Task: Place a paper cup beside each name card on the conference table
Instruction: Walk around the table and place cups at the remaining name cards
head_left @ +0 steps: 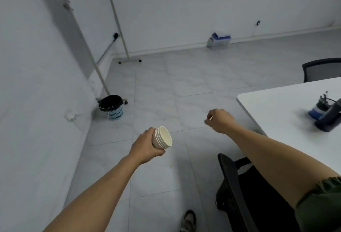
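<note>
My left hand [145,145] grips a nested stack of white paper cups [163,138], held sideways over the floor with the mouths facing right. My right hand [219,120] hangs in the air to the right of the cups, fingers curled loosely with nothing in them, just left of the corner of the white conference table [273,106]. No name card is in view on the part of the table that shows.
A blurred dark and blue device [324,113] lies on the table at the right. A black chair [238,191] stands below the table edge, another chair [322,69] behind the table. A black-lined bin [111,107] and a stand's legs [129,61] are by the left wall, a box [219,41] by the far wall.
</note>
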`<state>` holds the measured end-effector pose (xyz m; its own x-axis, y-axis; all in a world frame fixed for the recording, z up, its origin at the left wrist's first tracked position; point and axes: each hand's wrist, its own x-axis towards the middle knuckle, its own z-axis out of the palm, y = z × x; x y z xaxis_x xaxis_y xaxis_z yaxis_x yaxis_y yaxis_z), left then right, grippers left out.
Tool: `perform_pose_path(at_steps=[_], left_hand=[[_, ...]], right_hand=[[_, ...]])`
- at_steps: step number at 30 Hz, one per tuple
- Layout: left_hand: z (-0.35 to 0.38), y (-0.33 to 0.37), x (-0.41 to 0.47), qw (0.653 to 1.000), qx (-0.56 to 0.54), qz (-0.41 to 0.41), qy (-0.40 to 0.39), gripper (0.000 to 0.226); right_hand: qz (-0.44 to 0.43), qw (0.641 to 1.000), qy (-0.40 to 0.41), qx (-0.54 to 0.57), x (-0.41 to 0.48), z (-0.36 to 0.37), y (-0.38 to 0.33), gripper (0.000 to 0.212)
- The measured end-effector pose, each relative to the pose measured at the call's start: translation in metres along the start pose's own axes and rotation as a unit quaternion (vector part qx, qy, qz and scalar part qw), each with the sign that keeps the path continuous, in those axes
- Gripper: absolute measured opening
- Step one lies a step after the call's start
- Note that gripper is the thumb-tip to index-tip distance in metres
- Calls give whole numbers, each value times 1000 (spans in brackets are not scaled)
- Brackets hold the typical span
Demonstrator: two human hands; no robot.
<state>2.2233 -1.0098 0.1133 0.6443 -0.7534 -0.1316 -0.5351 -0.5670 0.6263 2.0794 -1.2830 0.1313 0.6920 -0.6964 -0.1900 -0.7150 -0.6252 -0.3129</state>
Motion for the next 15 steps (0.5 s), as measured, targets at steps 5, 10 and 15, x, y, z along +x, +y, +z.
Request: perform_pose_path(at_steps=[5, 10, 15], left_hand=[[-29, -8, 111, 1000, 14, 6, -4, 67], [-61, 10, 223, 1000, 9, 24, -2, 66], [-69, 16, 314, 999, 6, 46, -26, 67]], right_hand=[[21, 1000, 9, 13, 105, -6, -14, 22], [45, 998, 28, 19, 202, -45, -19, 21], [61, 997, 34, 18, 275, -64, -19, 23]])
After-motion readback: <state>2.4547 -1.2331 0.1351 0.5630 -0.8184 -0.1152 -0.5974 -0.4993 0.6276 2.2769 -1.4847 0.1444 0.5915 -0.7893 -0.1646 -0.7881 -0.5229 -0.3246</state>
